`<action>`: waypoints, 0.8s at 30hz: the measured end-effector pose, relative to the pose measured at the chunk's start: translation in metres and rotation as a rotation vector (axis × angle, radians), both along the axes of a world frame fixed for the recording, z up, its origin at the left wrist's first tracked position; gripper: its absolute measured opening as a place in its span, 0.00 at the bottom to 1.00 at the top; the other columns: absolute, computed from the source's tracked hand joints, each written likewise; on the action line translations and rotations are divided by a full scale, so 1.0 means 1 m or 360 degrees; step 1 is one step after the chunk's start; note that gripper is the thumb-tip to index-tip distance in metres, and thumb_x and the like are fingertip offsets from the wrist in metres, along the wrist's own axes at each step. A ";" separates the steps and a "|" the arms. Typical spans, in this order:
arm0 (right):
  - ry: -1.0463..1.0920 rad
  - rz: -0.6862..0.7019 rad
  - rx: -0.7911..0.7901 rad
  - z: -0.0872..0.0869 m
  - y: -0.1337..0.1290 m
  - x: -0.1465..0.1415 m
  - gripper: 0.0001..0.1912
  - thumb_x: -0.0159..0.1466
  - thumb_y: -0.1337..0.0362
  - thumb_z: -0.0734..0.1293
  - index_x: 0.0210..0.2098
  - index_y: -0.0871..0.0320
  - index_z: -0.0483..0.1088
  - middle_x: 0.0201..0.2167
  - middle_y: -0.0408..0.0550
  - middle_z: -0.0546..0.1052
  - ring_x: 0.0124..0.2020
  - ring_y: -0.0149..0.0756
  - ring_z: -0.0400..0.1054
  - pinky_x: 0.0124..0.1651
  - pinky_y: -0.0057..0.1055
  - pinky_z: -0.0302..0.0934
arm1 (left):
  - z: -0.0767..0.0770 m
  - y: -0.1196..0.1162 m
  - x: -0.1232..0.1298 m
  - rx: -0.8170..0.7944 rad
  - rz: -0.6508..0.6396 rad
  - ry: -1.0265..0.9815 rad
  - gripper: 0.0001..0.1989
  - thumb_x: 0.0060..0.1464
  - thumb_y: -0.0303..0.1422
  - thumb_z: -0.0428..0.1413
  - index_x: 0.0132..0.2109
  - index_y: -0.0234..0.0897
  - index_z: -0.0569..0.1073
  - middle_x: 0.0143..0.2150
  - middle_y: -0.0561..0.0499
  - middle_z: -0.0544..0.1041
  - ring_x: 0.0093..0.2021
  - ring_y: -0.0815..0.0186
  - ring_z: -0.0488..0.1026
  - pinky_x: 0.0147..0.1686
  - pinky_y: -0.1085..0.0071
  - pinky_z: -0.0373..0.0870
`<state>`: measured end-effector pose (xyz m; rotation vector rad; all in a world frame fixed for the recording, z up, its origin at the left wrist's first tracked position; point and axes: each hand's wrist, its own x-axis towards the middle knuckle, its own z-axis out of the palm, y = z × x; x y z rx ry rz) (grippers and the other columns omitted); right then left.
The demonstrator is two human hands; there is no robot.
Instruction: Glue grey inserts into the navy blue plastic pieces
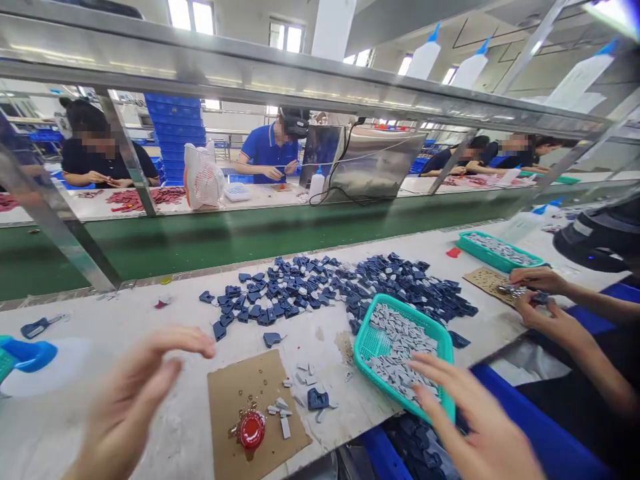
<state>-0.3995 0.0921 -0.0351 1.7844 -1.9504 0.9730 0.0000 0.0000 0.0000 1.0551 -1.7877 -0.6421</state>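
Note:
My left hand (143, 393) hovers over the white table at the left of the cardboard, thumb and fingers apart, holding nothing. My right hand (470, 420) is over the near edge of the green basket (361, 343), fingers spread and nothing gripped. Small grey pieces (400, 333) fill much of that basket. On the brown cardboard (225, 393) lie a glossy red round cap (251, 429), wet drops and a few grey pieces (285, 427). A dark blue part (318, 399) rests just right of the cardboard. Behind it spreads a large pile of dark blue parts (280, 287).
At the left edge lies a blue-tipped bottle (30, 357). A blue bin (383, 453) sits below the table's front edge. A co-worker's hands (545, 300) work at the right, near another green basket (467, 245). A metal shelf (250, 73) crosses above the table.

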 end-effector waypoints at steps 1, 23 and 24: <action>0.0067 0.0081 0.0047 -0.017 -0.002 0.003 0.21 0.67 0.48 0.57 0.47 0.51 0.73 0.48 0.51 0.78 0.49 0.46 0.73 0.50 0.44 0.68 | -0.003 -0.009 -0.011 0.0032 -0.0124 -0.0067 0.13 0.64 0.41 0.47 0.43 0.46 0.76 0.45 0.52 0.78 0.50 0.58 0.73 0.50 0.64 0.72; 0.0151 0.0045 0.0025 -0.108 -0.017 0.075 0.20 0.68 0.65 0.59 0.59 0.56 0.62 0.54 0.54 0.74 0.53 0.44 0.71 0.50 0.38 0.69 | -0.051 -0.079 -0.137 -0.0145 -0.1293 -0.1084 0.19 0.61 0.30 0.52 0.59 0.41 0.67 0.58 0.44 0.70 0.56 0.57 0.69 0.56 0.62 0.67; 0.0175 -0.0012 0.0093 -0.111 -0.022 0.076 0.22 0.69 0.64 0.59 0.61 0.58 0.60 0.57 0.55 0.72 0.55 0.45 0.69 0.51 0.38 0.69 | -0.051 -0.080 -0.141 -0.0173 -0.1299 -0.1130 0.19 0.60 0.31 0.53 0.59 0.41 0.68 0.57 0.44 0.71 0.55 0.57 0.69 0.55 0.62 0.68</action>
